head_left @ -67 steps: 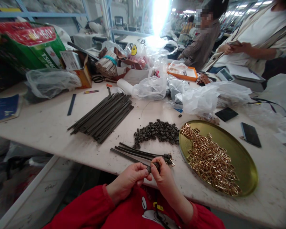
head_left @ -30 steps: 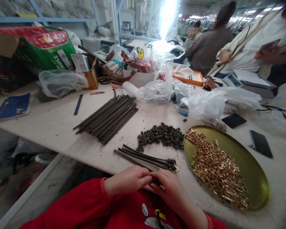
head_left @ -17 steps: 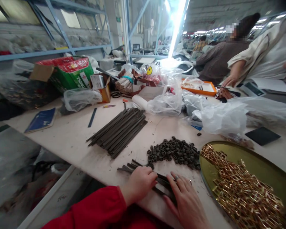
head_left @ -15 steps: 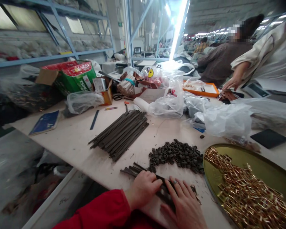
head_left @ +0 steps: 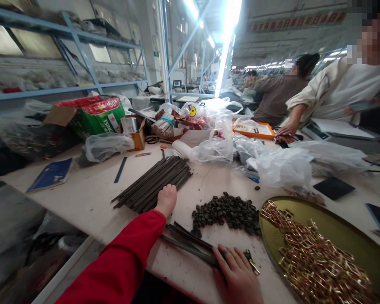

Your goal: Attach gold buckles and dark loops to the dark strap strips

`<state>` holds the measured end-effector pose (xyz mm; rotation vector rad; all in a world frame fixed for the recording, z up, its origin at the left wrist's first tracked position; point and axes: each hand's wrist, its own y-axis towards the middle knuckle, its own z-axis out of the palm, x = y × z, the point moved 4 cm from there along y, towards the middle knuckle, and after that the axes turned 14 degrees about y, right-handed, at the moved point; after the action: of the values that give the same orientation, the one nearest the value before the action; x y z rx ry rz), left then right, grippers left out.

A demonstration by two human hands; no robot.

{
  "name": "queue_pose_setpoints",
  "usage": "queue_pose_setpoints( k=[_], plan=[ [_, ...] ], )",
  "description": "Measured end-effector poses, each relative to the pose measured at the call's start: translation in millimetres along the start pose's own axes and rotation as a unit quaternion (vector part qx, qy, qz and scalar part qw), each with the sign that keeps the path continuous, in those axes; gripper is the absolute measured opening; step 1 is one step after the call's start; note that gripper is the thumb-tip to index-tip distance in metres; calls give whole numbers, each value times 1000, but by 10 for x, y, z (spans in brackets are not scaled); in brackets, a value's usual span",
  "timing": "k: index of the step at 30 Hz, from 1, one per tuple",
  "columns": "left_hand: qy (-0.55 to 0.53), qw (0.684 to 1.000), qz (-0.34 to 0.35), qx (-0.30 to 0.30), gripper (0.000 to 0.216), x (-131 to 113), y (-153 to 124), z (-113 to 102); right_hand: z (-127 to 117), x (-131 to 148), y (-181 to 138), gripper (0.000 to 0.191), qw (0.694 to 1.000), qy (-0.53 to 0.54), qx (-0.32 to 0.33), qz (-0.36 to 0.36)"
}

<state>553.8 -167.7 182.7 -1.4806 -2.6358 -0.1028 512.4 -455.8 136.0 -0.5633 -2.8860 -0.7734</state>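
My left hand (head_left: 166, 198), in a red sleeve, reaches forward onto the near end of a big bundle of dark straps (head_left: 155, 182); its fingers are curled down on the strap ends and hidden. My right hand (head_left: 237, 272) lies flat with fingers spread on a small set of dark straps with buckles (head_left: 193, 244) near the table's front edge. A heap of small dark loops (head_left: 226, 211) lies between the two strap piles. A round gold tray (head_left: 345, 236) to the right holds several gold buckles (head_left: 307, 259).
Clear plastic bags (head_left: 281, 166), a green and red carton (head_left: 96, 116), a small cardboard box (head_left: 134, 131), a blue booklet (head_left: 50, 174) and an orange tray (head_left: 256, 131) crowd the back of the table. Two phones (head_left: 334, 188) lie at right. Two people work across the table.
My left hand left the small strap set and reached forward to the big bundle. My right hand stayed flat on the finished straps. The camera tilted up.
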Motion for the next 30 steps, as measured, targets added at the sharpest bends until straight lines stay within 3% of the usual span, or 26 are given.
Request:
queue_pose_setpoints(
  k=[7,11,13,16,18,20,21,24,26,30],
  plan=[
    [-49,998,24,-4,17,29,-143,-176,-59,78,7,43,996,40,38,70],
    [-115,990,85,-2,19,-21,-433,-430,-281,47,52,53,982,140,-30,125],
    [-158,976,149,28,16,-88,-702,-521,-429,-68,89,51,937,245,-102,228],
    [-224,936,247,115,8,-203,-1177,-542,-515,-227,159,43,794,456,-175,361],
    [-337,878,249,232,15,-279,-1443,-464,-476,-257,223,34,710,554,-178,397],
    [-421,828,212,304,19,-360,-1605,-382,-394,-241,284,31,682,590,-151,406],
    [-454,805,191,332,19,-407,-1651,-345,-354,-229,313,29,697,580,-129,401],
    [-541,735,125,389,20,-530,-1694,-274,-296,-241,413,19,837,416,-43,352],
    [-587,695,78,408,21,-560,-1685,-250,-292,-319,492,17,908,279,4,311],
    [-628,660,15,413,20,-508,-1663,-198,-250,-545,659,18,947,161,65,272]
  ],
)
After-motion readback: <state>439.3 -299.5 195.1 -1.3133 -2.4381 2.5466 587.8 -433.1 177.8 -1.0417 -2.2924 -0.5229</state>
